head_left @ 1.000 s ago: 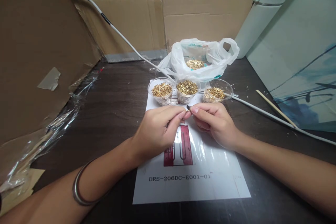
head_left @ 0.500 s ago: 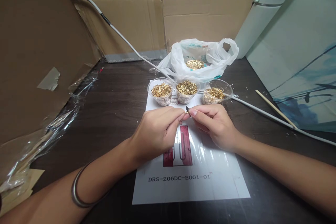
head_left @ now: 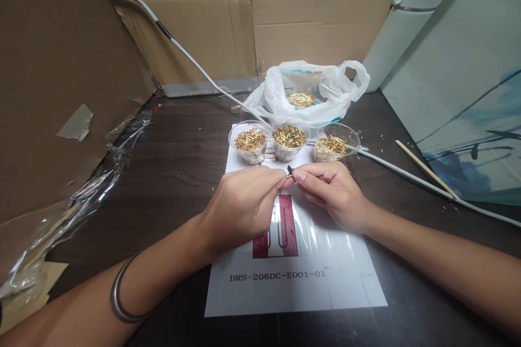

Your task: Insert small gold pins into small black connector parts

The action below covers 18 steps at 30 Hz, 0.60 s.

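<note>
Over a printed white sheet (head_left: 293, 298), my two hands meet fingertip to fingertip. My left hand (head_left: 244, 200) is closed in a pinch on a thin gold-coloured metal pin (head_left: 289, 175), most of it hidden by the fingers. Thumb and forefinger of my right hand (head_left: 340, 192) pinch a small black piece (head_left: 290, 169) whose tip sticks up; the pin's end meets it there. Just beyond the fingers stand three clear plastic cups of small gold pins: a left cup (head_left: 254, 159), a middle cup (head_left: 286, 155) and a right cup (head_left: 325, 156).
Behind the cups sits an open white plastic bag (head_left: 277, 89) with more gold pins. A white cable (head_left: 195, 68) crosses the dark table from back left to right. At the right lie a thin wooden stick (head_left: 425, 168) and tiny scraps. Cardboard (head_left: 203, 38) walls the back and left.
Both hands stay in place. The left fingers have shifted very slightly around the pin, and the black piece's tip has tilted a little.
</note>
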Tool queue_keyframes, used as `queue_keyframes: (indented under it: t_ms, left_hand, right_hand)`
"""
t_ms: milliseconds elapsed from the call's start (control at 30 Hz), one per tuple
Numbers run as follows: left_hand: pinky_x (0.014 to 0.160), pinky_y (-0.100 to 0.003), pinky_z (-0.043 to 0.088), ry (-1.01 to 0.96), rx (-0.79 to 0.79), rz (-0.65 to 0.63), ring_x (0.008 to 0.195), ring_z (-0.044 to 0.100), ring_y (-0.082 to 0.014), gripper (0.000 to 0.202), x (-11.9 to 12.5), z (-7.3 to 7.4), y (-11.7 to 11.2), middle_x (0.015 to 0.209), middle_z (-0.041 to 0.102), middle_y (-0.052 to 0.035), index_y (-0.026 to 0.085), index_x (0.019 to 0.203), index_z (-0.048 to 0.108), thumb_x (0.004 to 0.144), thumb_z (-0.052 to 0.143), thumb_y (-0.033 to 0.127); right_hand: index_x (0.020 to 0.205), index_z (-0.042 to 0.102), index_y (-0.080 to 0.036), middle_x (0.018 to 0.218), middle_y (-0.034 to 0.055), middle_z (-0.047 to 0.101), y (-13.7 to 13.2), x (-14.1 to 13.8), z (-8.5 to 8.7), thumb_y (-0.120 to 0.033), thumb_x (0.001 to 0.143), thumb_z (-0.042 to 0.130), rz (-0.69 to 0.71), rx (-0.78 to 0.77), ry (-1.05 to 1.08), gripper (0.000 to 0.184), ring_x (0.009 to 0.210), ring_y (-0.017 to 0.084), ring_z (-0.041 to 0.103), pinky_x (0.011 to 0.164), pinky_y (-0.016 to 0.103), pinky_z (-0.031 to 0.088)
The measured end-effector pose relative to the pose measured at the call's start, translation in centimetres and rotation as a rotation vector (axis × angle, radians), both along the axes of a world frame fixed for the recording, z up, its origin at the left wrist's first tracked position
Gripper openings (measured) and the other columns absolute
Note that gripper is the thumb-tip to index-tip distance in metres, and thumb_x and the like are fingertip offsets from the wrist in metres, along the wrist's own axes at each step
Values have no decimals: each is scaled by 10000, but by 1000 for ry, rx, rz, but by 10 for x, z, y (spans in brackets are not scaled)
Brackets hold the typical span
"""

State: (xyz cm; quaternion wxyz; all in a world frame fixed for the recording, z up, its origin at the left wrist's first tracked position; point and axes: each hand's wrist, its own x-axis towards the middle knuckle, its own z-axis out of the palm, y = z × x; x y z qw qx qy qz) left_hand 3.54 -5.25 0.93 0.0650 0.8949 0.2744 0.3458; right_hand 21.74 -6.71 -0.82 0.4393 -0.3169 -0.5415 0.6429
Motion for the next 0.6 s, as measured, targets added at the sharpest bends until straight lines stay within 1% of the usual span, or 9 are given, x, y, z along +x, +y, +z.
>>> queue_keyframes:
  t_ms: [67, 167, 400, 600]
  left_hand:
    - [516, -218, 407, -8, -10, -10, 508, 495, -90, 228, 0, 1, -1, 587, 599, -5, 98, 728, 650, 877, 484, 52]
    - [525, -220, 412, -24, -23, -23, 512, 496, -91, 223, 0, 2, -2, 588, 600, -8, 91, 726, 655, 871, 491, 45]
    - [541, -196, 417, -86, -76, 4, 529, 525, -76, 234, 3, 4, -2, 603, 614, -1, 96, 710, 647, 882, 497, 48]
    - [553, -189, 422, -73, -112, -15, 545, 534, -71, 220, 0, 5, -2, 622, 627, -1, 95, 714, 643, 874, 505, 33]
  right_hand:
    - [744, 663, -133, 458, -81, 277, 1, 0, 0, -367, 908, 597, 34, -50, 57, 293, 428, 59, 192, 381, 213, 147]
    - [735, 651, -134, 456, -79, 301, 1, -1, 0, -364, 908, 603, 44, -68, 94, 292, 424, 57, 206, 379, 206, 159]
    - [752, 662, -151, 471, -68, 356, 0, -3, -1, -302, 952, 534, 27, 2, 127, 282, 432, 56, 283, 398, 189, 223]
    - [732, 640, -151, 483, -63, 372, -2, -1, -1, -275, 955, 529, 18, 32, 86, 278, 440, 59, 292, 401, 194, 223]
